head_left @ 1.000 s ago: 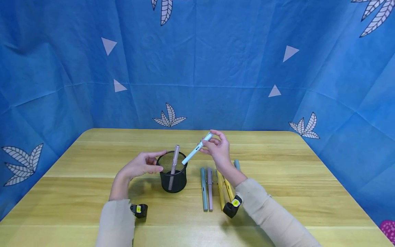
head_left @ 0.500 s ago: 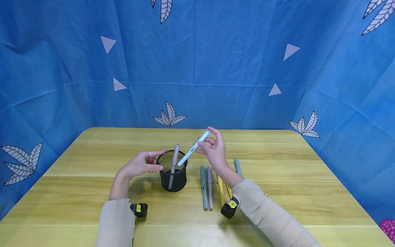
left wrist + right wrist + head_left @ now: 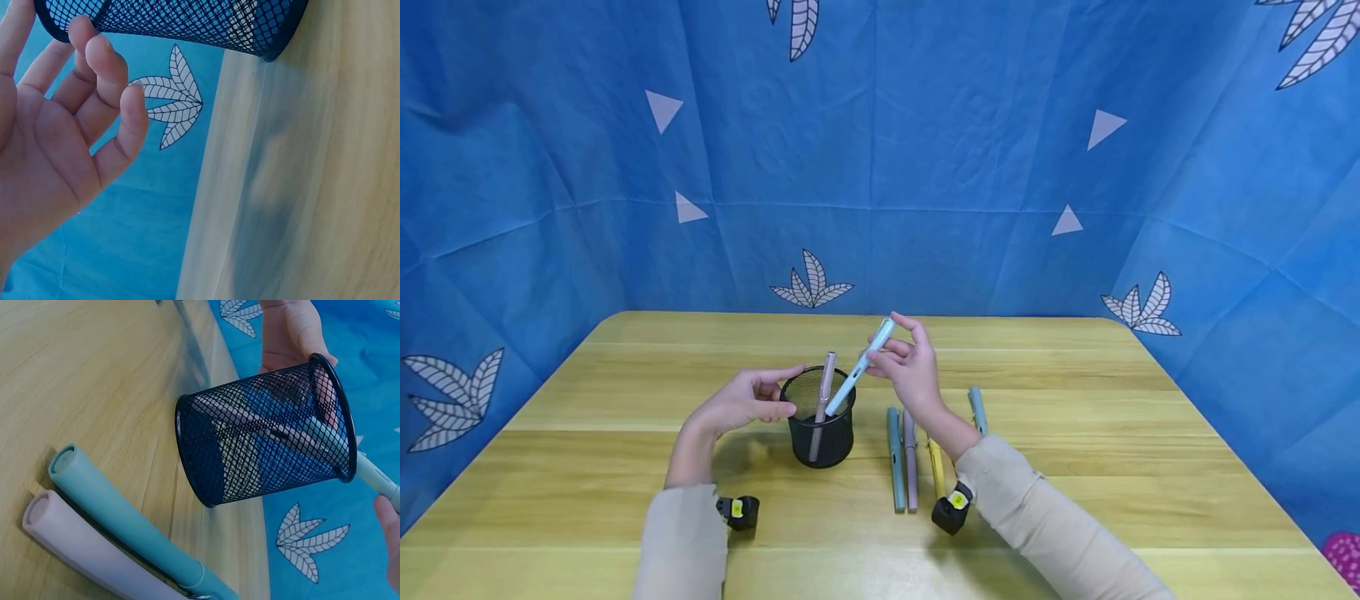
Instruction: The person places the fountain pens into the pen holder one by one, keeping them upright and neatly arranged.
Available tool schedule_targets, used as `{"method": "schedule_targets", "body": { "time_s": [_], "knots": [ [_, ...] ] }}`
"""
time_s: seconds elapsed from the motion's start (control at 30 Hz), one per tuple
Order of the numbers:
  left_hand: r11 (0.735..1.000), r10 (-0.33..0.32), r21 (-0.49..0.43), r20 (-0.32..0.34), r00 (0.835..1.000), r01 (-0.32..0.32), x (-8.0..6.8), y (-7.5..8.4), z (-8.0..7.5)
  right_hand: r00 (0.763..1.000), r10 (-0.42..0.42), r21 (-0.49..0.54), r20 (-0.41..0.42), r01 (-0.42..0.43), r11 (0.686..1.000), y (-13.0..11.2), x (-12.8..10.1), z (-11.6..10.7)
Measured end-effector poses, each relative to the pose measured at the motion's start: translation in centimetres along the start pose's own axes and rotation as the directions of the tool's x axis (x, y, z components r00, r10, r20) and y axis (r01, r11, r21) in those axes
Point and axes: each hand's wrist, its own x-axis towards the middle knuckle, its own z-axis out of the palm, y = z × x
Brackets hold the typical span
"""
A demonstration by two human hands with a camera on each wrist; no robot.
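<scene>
Wooden table [image 3: 1075, 433]: right hand [image 3: 910, 367] pinching light-blue pen [image 3: 859, 367], tip now lower, inside mesh cup [image 3: 820, 429].

Head view looks forward and down from above the pale wooden surface [image 3: 1075, 433], taking in the whole scene. Both wrist views sit low and close, rolled sideways. All three share the black wire-mesh cylindrical pen cup [image 3: 822, 433] [image 3: 187, 22] [image 3: 269, 431].

Beige long sleeves [image 3: 1037, 517]; black wrist cameras [image 3: 951, 508] with yellow stickers
</scene>
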Motion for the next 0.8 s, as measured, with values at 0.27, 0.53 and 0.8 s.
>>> {"method": "schedule_targets", "body": {
  "time_s": [0.27, 0.53, 0.8],
  "knots": [
    [1.000, -0.006, -0.003, -0.006, 1.000, 0.006, 0.1, -0.2, 0.0, 0.999, -0.007, -0.046, 0.049, 0.009, 0.999, 0.2, -0.2, 0.4],
    [1.000, -0.003, 0.017, -0.010, 1.000, 0.003, 0.1, -0.2, 0.0, 0.998, -0.007, -0.102, 0.068, 0.014, 0.995, 0.4, -0.3, 1.0],
    [0.999, -0.010, 0.031, -0.018, 1.000, 0.010, -0.1, 0.0, 0.1, 0.994, -0.012, -0.239, 0.106, 0.037, 0.970, 0.9, -0.5, 1.1]
  ]
}}
